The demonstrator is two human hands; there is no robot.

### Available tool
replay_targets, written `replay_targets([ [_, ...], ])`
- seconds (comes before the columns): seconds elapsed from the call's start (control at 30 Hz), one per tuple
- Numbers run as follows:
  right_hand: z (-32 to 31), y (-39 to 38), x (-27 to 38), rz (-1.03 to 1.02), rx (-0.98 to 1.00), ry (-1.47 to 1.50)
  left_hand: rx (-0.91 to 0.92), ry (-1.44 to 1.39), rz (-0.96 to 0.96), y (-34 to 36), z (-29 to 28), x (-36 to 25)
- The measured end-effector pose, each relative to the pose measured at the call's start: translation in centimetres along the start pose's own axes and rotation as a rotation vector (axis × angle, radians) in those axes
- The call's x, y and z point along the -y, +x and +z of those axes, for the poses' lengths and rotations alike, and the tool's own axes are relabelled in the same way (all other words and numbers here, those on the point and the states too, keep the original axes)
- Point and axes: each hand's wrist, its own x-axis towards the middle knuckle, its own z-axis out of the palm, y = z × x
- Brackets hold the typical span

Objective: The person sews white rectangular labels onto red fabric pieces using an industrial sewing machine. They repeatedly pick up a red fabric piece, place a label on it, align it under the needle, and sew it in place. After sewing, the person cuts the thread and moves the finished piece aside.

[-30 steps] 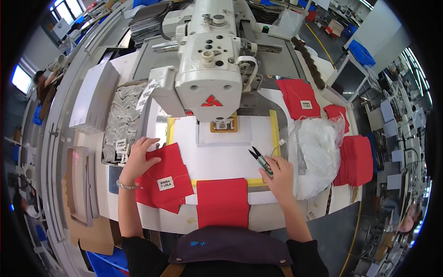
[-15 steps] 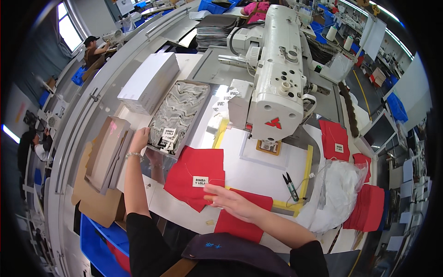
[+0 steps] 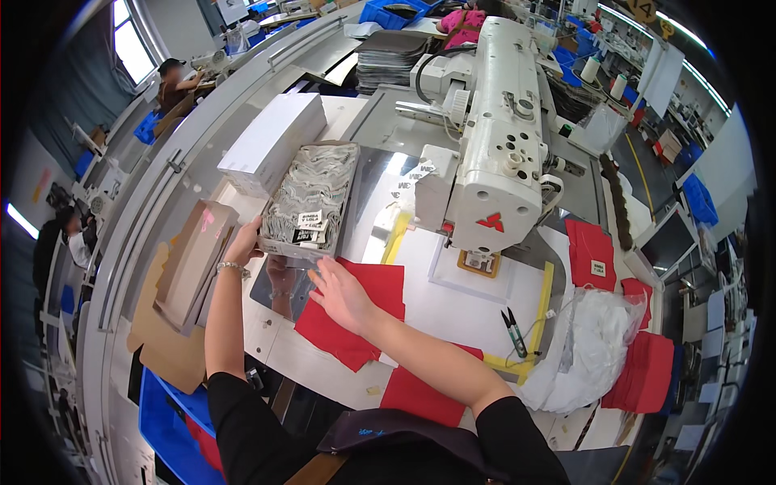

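Observation:
A shallow cardboard box [image 3: 333, 250] holds rows of folded fabric labels [image 3: 314, 182], with a few loose square white and black labels on top at its near end. My left hand [image 3: 245, 245] is closed on the box's near left corner, its fingers partly hidden by the wall. Beside that near end, my right hand [image 3: 343, 297] hovers over a red fabric piece [image 3: 380, 283], fingers apart and nothing in them; it covers the piece's white label. Another red fabric piece [image 3: 420, 398] lies nearer me, partly under my right forearm.
A white sewing machine [image 3: 501, 162] stands over a white sheet edged with yellow tape. Black-and-green thread snips [image 3: 514, 333] lie on it. At right are a clear plastic bag [image 3: 582, 347] and stacked red pieces [image 3: 643, 372]. A white box [image 3: 275, 141] and an open carton [image 3: 190, 267] stand left.
My right hand has moved left and away from me, from the red piece's near edge toward the label box. The box has turned slightly and shifted back under my left hand.

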Motion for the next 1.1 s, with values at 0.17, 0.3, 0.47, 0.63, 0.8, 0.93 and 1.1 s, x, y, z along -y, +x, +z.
replay_targets([
  [0.17,-2.6,0.8,2.8,-0.074,-0.085,-0.142,0.176,-0.307,-0.046,-2.2,5.1,1.4],
  [0.3,-3.8,-1.3,5.6,-0.149,-0.288,-0.310,0.286,-0.496,-0.103,-6.9,11.0,-0.4],
  [0.47,-6.5,-1.7,7.5,-0.315,-0.296,-0.386,0.461,-0.729,-0.108,-10.5,16.1,-0.8],
  [0.63,-7.1,-0.4,8.3,-0.396,-0.283,-0.418,0.489,-0.837,-0.105,-11.9,18.6,-1.6],
  [0.8,-8.5,1.2,9.1,-0.404,-0.347,-0.422,0.571,-0.877,-0.082,-12.4,18.9,-2.0],
  [0.93,-7.2,-1.2,8.8,-0.347,-0.437,-0.385,0.512,-0.874,-0.036,-13.8,18.2,-1.9],
  [1.1,-6.4,-8.5,7.7,-0.283,-0.426,-0.415,0.416,-0.677,0.136,-15.3,18.0,-0.6],
])
